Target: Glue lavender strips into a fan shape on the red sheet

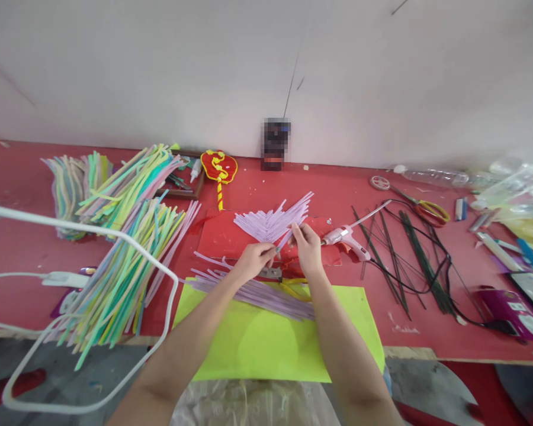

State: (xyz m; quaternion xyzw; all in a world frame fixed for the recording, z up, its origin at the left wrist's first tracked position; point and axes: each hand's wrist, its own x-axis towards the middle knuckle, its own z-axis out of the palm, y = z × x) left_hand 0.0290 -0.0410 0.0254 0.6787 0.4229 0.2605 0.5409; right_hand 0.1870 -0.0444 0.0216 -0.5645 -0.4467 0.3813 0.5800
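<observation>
My left hand (254, 261) and my right hand (307, 241) are closed in pinches on a short lilac pipe cleaner (285, 238) that spans between them. Just beyond my fingers, more lilac pipe cleaners (266, 223) lie in a V-shaped, feathered arrangement on a red board (215, 236). Below my hands, a loose bundle of long lilac pipe cleaners (266, 300) rests across a yellow-green sheet (266, 349). Yellow-handled pliers (293, 288) lie partly under my wrists. Right of my right hand is a pink glue gun (347, 236).
Multicoloured pipe cleaners (119, 278) are heaped at left, behind a white cable or frame (173, 302). A red and yellow fan-shaped piece (220, 168) lies at the back. Scissors (430, 210), dark green wires (426, 266), a black cord and plastic bottles (439, 176) occupy the right.
</observation>
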